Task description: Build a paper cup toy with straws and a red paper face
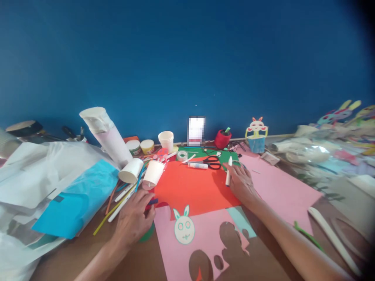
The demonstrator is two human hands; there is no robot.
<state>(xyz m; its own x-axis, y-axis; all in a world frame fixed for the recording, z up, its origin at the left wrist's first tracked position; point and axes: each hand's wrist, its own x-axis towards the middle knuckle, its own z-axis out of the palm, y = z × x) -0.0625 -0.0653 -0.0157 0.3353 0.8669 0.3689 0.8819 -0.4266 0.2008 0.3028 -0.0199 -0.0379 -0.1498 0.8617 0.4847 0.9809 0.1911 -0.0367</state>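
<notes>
My left hand (136,212) is at the left edge of the red-orange sheet, its fingers curled around a small dark blue piece (153,201) that looks like a marker cap. My right hand (240,180) grips a white marker (228,177) with a dark lower end, over the red sheet's right side. A paper bunny head (184,231) with green outlines lies between my forearms on a pink sheet (166,249) with several cut-out holes. Behind, on the red-orange sheet (190,191), are a glue tube (197,166) and black-handled scissors (215,162).
Two white paper cups (154,173) lie tipped left of the red sheet, beside markers and coloured sticks. A blue sheet (79,199) and plastic bags cover the left side. A bunny cup (256,143), tape roll (182,156) and red pot (222,139) stand along the wall.
</notes>
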